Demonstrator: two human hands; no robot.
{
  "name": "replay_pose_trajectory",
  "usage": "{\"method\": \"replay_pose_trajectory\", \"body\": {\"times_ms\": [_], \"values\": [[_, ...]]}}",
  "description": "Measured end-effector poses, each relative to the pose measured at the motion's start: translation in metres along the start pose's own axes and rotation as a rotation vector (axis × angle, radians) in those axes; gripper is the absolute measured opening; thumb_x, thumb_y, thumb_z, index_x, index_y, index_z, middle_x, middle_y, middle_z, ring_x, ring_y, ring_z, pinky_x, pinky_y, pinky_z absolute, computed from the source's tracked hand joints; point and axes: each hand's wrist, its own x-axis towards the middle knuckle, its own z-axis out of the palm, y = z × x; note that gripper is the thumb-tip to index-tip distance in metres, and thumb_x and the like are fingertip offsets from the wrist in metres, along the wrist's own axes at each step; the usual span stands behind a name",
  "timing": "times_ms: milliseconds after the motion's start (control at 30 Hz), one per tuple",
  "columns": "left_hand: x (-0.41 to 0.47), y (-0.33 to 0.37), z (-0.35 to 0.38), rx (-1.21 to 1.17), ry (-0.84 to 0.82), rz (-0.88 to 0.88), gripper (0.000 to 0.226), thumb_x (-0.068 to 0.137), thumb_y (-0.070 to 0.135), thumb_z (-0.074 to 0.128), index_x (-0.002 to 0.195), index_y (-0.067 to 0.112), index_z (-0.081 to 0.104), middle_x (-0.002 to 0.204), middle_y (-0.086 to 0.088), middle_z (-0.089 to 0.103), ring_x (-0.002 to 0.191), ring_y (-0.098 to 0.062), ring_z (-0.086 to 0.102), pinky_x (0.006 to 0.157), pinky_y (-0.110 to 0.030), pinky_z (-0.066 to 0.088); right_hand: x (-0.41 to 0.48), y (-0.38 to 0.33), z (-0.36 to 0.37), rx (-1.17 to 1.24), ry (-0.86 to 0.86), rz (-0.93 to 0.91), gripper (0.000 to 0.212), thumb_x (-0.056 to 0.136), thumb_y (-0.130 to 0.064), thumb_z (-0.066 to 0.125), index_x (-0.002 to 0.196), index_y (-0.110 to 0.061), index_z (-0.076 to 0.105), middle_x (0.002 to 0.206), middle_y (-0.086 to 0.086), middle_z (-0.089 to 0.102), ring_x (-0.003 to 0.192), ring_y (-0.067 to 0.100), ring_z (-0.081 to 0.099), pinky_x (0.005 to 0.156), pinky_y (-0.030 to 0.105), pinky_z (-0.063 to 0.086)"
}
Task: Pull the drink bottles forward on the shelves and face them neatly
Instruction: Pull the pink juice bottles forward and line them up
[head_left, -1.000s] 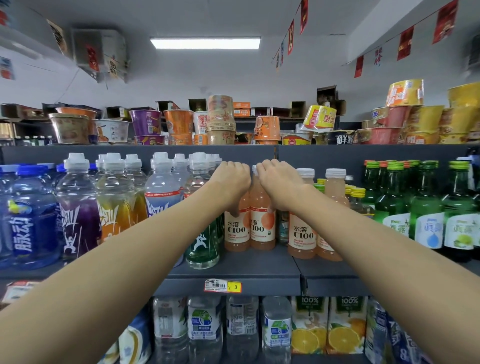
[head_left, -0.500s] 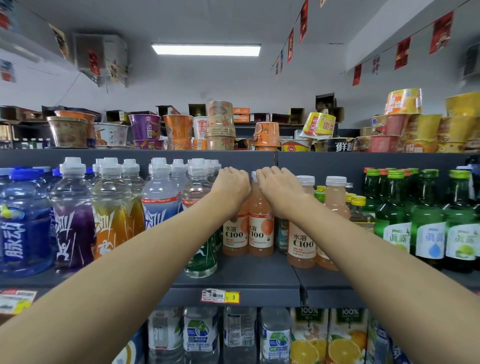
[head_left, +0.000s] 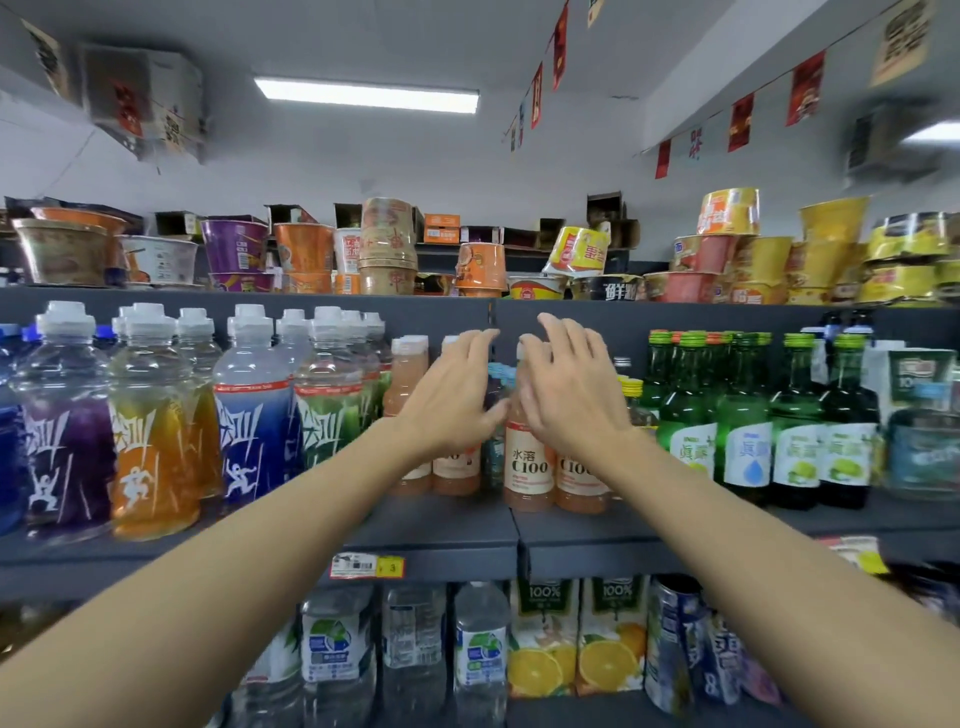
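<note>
Where hands (head_left: 514, 395) overlap, C100 bottles' (head_left: 529, 462) labels.

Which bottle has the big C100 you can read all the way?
Look at the middle shelf, between the two open hands. Among the peach drink bottles there, it is the front C100 bottle beside the right hand. Its neighbours' labels are partly hidden by the hands.
</note>
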Motion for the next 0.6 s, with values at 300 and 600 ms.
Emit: {"method": "replay_pose_trajectory", "body": {"times_ms": [300, 600], "values": [[0.020, 0.040, 0.029, -0.021, -0.130, -0.098, 0.122, 0.070, 0.053, 0.084, 0.157, 0.025, 0.003, 0.152, -0.015, 0.031, 0.113, -0.030, 0.062, 0.084, -0.036, 0.050, -0.023, 0.058, 0.011, 0.395, -0.322, 0.291, 0.067, 0.095, -0.041, 0.052, 0.153, -0.030, 0.020, 0.114, 0.014, 0.062, 0.100, 0.034, 0.061, 0.077, 0.041, 0.047], [0.027, 0.038, 0.037, -0.152, -0.187, -0.199, 0.113, 0.072, 0.034, 0.089, 0.151, 0.031, 0.008, 0.116, -0.014, 0.065, 0.101, -0.029, 0.065, 0.082, -0.035, 0.050, -0.017, 0.065, 0.007, 0.662, -0.462, 0.345, 0.092, 0.084, -0.040, 0.077, 0.150, -0.038, 0.013, 0.093, -0.001, 0.055, 0.081, 0.022, 0.056, 0.058, 0.027, 0.041]]}}
